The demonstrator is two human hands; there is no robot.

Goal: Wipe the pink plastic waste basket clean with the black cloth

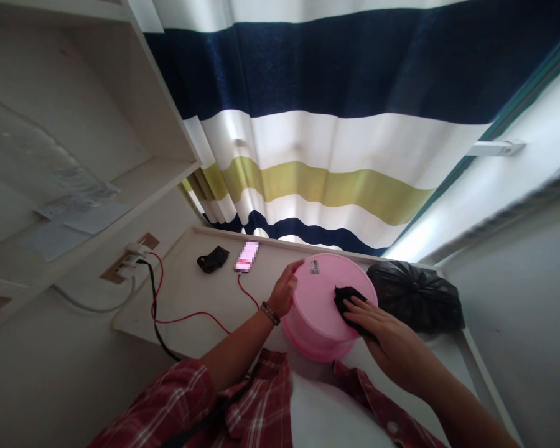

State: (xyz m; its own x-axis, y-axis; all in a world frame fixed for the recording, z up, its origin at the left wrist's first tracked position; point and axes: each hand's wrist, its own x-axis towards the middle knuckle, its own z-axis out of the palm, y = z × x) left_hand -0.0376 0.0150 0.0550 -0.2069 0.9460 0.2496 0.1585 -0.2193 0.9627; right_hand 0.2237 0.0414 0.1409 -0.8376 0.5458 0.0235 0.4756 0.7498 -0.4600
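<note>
A round pink plastic tub [329, 298] with a small printed sticker stands on the white desktop, its flat round face tilted up toward me. My left hand [282, 292], with a beaded bracelet at the wrist, grips the tub's left side; the thumb is partly hidden. On the right part of the flat face lies a black cloth [350, 301]. My right hand [373, 326] presses this cloth against the pink surface with fingers stretched over it. Part of the cloth is hidden under the palm.
Right of the tub sits a stuffed black plastic bag [415, 295]. A phone [247, 256] on a red cable [191, 315] and a crumpled black item [213, 259] lie at the left. Plugs fill a wall socket [126, 264]. A striped curtain [317, 143] hangs behind the desk [186, 286].
</note>
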